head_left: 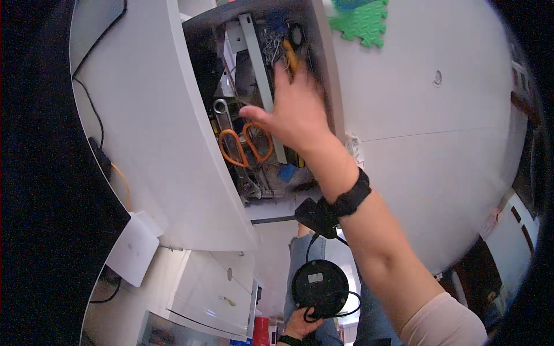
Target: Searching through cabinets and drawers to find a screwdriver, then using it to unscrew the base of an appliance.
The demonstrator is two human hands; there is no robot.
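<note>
My right hand [297,112] is over an open drawer [329,75], open, its thumb stretched out to the left and its fingertips blurred. Those fingertips are nearest to a yellow-handled tool [290,55] and a heap of screws or nails [272,47]; touch cannot be made out. Left of the hand lie orange-handled scissors [234,151], a ring-ended wrench [221,109] and a long pale metal strip [257,63]. Low in the view, my left hand [303,324] is closed at the lower edge of a round black disc-shaped base [319,285] with a looped cable, above my lap.
White surfaces flank the drawer, on the left [150,86] and right [427,173]. A green foam mat piece [363,23] lies at the top right. A white box-like device [134,248] and a black cable [95,109] are at the left. A white cabinet [210,288] stands lower left.
</note>
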